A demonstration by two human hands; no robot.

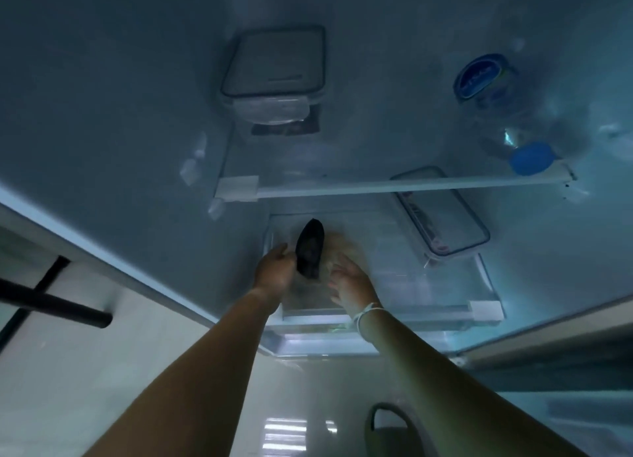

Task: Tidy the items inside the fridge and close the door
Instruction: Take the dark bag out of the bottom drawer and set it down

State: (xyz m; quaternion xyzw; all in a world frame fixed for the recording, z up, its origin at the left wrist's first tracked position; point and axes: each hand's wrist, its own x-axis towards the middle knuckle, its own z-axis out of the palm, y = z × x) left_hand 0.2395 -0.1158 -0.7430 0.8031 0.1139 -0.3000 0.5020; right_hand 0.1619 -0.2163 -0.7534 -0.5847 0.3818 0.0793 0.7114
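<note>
- Two hands are inside the fridge: my left hand [275, 268] has its fingers wrapped on the near end of a dark oblong item [310, 247], seemingly an aubergine, over the lower glass shelf [428, 295]; my right hand [349, 282] hovers beside it with fingers spread and nothing in them.
- I judge it light, firm and smooth-skinned, perhaps slippery; a hold round its middle looks safest.
- A blurred pale thing lies just behind it; I cannot tell what.
- The upper shelf rail [394, 184] limits lifting room.
- Open shelf lies rightward, before the clear lidded container [442, 213].
</note>
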